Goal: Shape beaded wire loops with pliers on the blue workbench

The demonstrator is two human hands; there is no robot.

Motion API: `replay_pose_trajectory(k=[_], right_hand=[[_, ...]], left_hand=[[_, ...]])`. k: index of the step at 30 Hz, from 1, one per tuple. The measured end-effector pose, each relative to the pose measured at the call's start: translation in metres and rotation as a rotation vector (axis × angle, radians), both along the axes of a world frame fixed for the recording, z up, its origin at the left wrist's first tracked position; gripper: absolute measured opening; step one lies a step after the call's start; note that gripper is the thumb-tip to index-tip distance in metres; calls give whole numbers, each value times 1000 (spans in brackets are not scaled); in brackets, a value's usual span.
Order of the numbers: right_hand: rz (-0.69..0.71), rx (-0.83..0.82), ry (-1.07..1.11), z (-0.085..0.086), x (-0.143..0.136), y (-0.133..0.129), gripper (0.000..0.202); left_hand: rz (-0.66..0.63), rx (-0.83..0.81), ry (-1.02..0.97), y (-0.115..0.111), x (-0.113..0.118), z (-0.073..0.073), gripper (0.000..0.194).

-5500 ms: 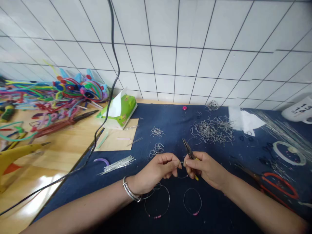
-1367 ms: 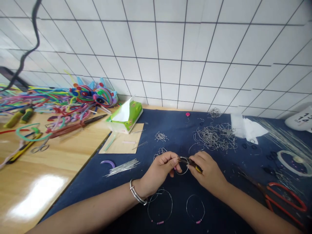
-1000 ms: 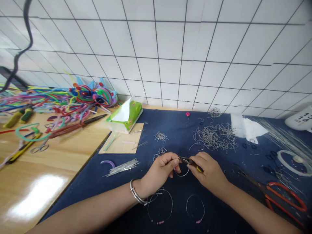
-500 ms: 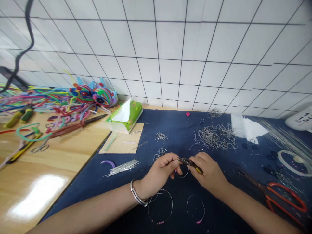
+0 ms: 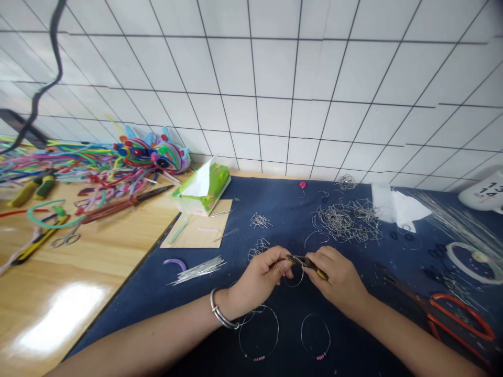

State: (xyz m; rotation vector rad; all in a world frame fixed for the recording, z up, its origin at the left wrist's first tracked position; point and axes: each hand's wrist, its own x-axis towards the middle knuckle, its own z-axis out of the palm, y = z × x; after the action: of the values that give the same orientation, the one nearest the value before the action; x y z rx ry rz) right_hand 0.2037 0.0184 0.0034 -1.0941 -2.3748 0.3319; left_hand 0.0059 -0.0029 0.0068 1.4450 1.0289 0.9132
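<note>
Between my two hands hangs a small wire ring with a pink bead near my fingertips. My left hand, with a silver bangle on its wrist, pinches the ring's upper left side. In my right hand is a pair of pliers with a yellow-marked handle, and its dark jaws meet the wire at my left fingertips. Whether the jaws grip the wire is too small to tell. On the dark blue cloth below lie two larger wire rings with pink beads, one at left and one at right.
Orange-handled scissors lie at right, near a white coil. Tangled wire pieces sit behind my hands. Straight wires and a green tissue pack are at left. Pipe cleaners cover the wooden table's back.
Both hands keep nearly the same place and grip on the ring and pliers. The view has shifted very slightly.
</note>
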Motion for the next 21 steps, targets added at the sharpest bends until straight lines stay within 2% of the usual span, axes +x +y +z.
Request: replay_pose_trajectory(k=[5,9,13,15,21], right_hand=[[-18,33,-62,3,-1,-1,16],[-66,160,-163,10,3,1,17],[-104,350,-362,17,8,3,22],[-116,427,-466,20,8,2,24],[-113,527,-551,23,3,-8,26]], left_hand=[[-52,-14,33,1,0,1,11],[-53,-76,3,2,1,1,13],[123,-30,37,2,-1,5,24],[193,-10,62,0,-2,9,21],[76,-199,-17,-3,5,15,21]])
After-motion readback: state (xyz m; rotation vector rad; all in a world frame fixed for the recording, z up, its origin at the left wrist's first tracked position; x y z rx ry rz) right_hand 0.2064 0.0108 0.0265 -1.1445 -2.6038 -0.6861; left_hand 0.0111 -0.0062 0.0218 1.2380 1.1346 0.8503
